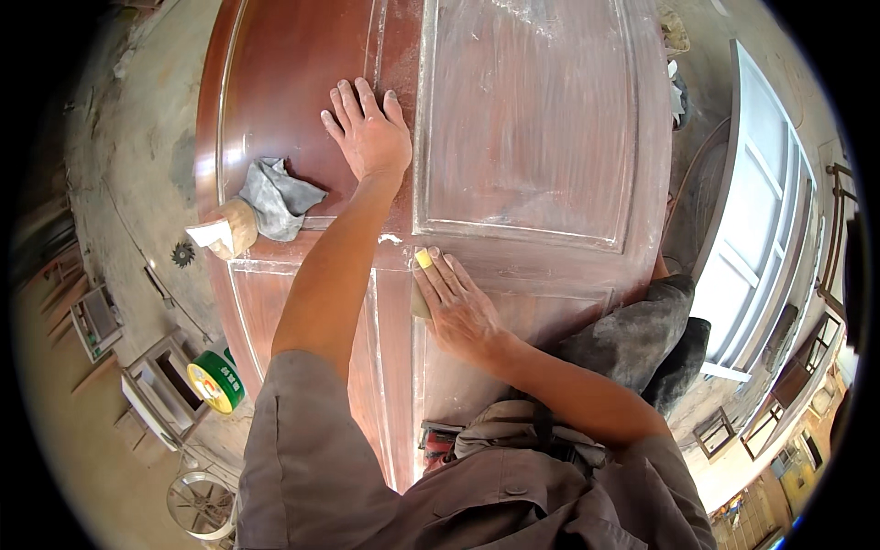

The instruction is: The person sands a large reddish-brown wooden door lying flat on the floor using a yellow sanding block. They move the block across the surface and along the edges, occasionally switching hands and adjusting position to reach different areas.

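Note:
A large reddish-brown wooden door (513, 234) with raised mouldings lies below me; white dust coats much of its right side. My left hand (371, 137) rests palm down on the darker, glossier panel, fingers spread, holding nothing. Nearer to me, my right hand (463, 312) presses flat near the middle rail, yellow tape around one fingertip. Along its thumb side shows the edge of a thin tan sanding pad (419, 302); the rest is hidden under the fingers. A crumpled grey cloth (278, 197) lies left of my left forearm, against a tan block with a white piece (234, 229).
To the left, a green and yellow can (216, 380) stands on the concrete floor near a round saw blade (182, 254) and a wheel-like frame (202, 504). At right, a white panelled frame (752, 211) leans beside the door. Dark-trousered knee (632, 335) is close to the door's right edge.

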Motion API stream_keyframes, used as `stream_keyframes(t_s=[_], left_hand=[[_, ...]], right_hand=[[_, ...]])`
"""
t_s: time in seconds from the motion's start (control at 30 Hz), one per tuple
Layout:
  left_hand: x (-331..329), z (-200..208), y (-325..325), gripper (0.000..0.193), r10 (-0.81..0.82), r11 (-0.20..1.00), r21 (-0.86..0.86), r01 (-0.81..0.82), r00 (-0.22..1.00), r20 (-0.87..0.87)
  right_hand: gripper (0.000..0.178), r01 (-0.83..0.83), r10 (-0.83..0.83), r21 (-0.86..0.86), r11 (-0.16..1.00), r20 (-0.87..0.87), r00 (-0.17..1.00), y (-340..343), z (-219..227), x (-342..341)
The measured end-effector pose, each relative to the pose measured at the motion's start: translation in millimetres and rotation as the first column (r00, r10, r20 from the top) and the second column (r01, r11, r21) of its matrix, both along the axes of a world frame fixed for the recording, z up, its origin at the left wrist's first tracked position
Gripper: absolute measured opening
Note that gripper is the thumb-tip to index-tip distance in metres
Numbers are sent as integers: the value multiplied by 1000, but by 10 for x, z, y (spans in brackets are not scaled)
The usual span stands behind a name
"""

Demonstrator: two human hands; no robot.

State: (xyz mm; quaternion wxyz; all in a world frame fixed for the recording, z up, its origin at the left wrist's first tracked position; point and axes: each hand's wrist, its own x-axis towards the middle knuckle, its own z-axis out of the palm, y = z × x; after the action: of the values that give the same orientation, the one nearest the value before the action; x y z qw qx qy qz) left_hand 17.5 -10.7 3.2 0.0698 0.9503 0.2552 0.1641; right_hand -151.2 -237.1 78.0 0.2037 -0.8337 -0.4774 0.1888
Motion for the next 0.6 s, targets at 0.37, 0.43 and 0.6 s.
stream_keyframes(t_s=[0.37, 0.43, 0.6], left_hand=[[38, -10, -37, 62, -1, 1000, -12, 1, 1000, 6], [-11, -6, -31, 62, 2, 1000, -1, -2, 1000, -1], [-46, 50, 72, 61, 18, 999, 34, -18, 1000, 15]], right_hand=[[76, 60, -40, -163, 985, 122, 992, -250, -11, 116], [72, -21, 26, -98, 995, 56, 998, -192, -8, 236], [68, 112, -113, -101, 988, 2, 994, -585, 146, 330]])
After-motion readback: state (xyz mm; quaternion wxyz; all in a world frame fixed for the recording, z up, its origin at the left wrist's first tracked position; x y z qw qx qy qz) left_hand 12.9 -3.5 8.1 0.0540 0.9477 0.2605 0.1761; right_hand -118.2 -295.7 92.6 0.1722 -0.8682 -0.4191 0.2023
